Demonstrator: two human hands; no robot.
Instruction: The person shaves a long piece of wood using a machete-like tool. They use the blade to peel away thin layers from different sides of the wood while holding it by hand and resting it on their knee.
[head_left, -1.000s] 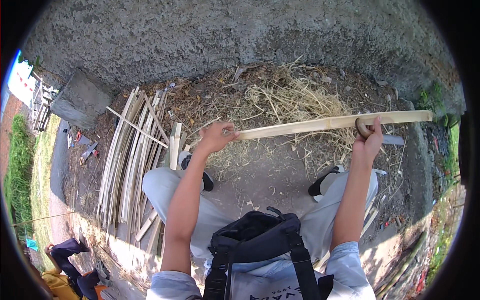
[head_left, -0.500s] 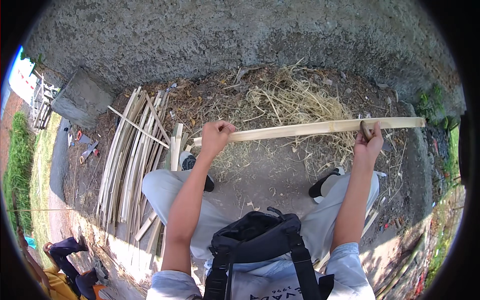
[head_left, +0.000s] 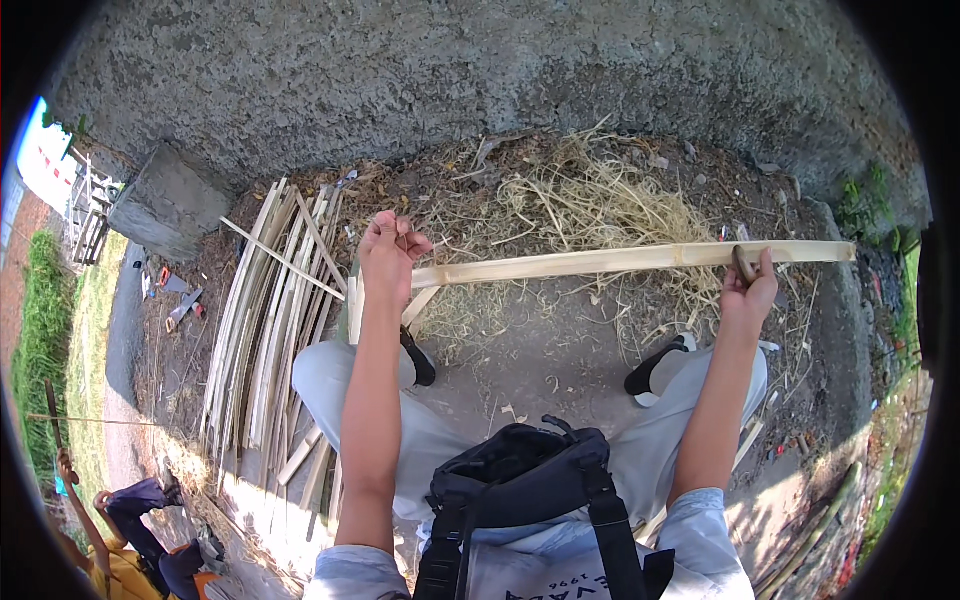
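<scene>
Backdrop: rough grey wall above shaded bare earth, with a concrete block at left.
Ground litter: a tangle of pale curled shavings lies near the wall; a stack of split bamboo strips lies beside the left knee, and a handsaw farther left.
Bamboo strip: one long pale strip runs nearly level across the front of the body, between the two hands, over the ground and the lower edge of the shavings.
Right hand: closed round a curved brown tool handle, a fingertip against the strip; the blade cannot be made out clearly.
Left hand: raised at the strip's left end, fingers loosely bent; whether it touches the strip or pinches anything, I cannot tell.
Weight and stiffness: probably light, springy along its length and stiffer at the nodes.
Surface: likely smooth on the faces, not very slippery; edges may be sharp or splintery, and thin parts could split along the grain.
Best hold: flat faces between thumb and fingers, near each end or just beside a node, palms off the edges.
Writing: dark lettering shows on the pale shirt below the black chest bag; no label is discernible on the strip.
</scene>
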